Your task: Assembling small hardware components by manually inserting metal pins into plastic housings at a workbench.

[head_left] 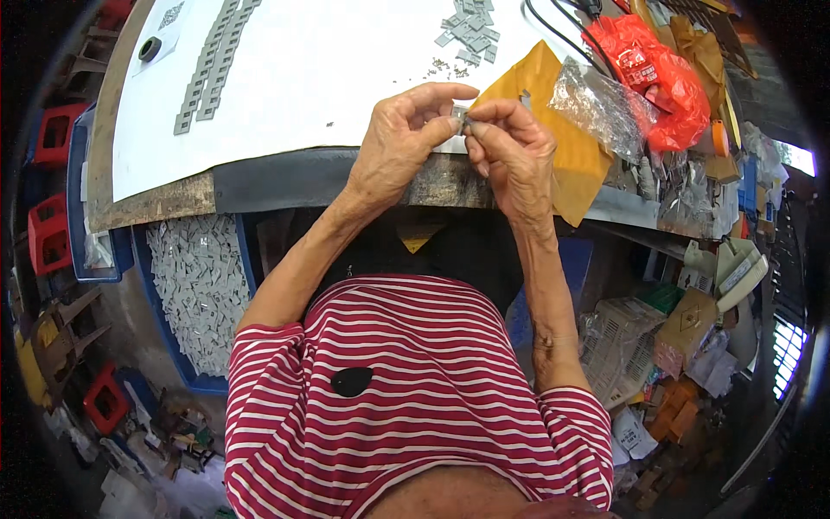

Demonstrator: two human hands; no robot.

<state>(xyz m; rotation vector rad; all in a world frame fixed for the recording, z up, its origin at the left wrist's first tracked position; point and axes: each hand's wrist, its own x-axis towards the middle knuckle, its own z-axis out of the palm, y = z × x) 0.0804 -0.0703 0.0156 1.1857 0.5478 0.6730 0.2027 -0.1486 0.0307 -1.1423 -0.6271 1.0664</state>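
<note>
Above the table's near edge, my two hands meet around a small grey plastic piece (459, 112). Its lower part is covered by fingertips. My left hand (406, 130) pinches it between thumb and fingers. The thumb and forefinger of my right hand (512, 143) close at the piece's right side; whether they hold a tiny part too is hidden. Beyond my hands lies a scatter of tiny brass-coloured parts (450, 69). Farther back is a loose heap of flat grey pieces (471, 33). Two long rows of similar grey pieces (216, 65) lie at the left.
A yellow padded envelope (540, 78), clear plastic wrap (596, 99) and a red plastic bag (661, 78) crowd the table's right. A black ring (150, 49) sits at the far left. Below the table stands a blue bin (177, 346) full of grey pieces.
</note>
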